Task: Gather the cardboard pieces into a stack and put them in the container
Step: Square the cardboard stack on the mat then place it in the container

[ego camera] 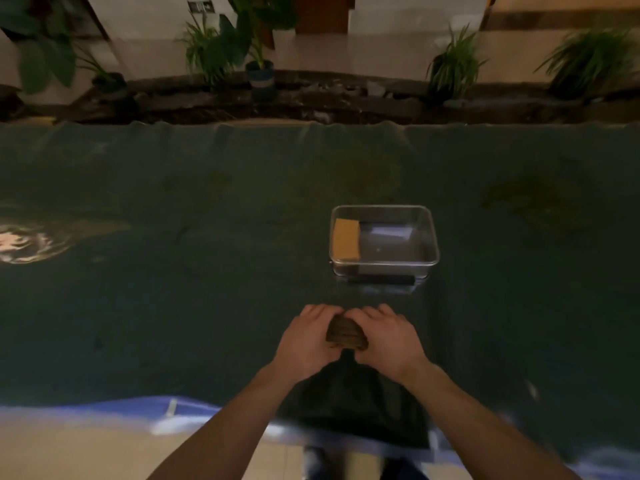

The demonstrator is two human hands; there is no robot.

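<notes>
Head view: left hand (306,336) and right hand (389,337) squeeze the cardboard stack (346,336) between them; squaring its edges first should ease lifting into the container (383,263).

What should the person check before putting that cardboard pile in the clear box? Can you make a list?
1. Both hands on the pile: left hand and right hand press the cardboard stack between them. Ok.
2. Edges lined up: too blurry. Cannot tell.
3. Container open: no lid on it. Ok.
4. Room inside: one cardboard piece on the left side, the rest free. Ok.
5. Path to the container: bare dark cloth. Ok.
</notes>
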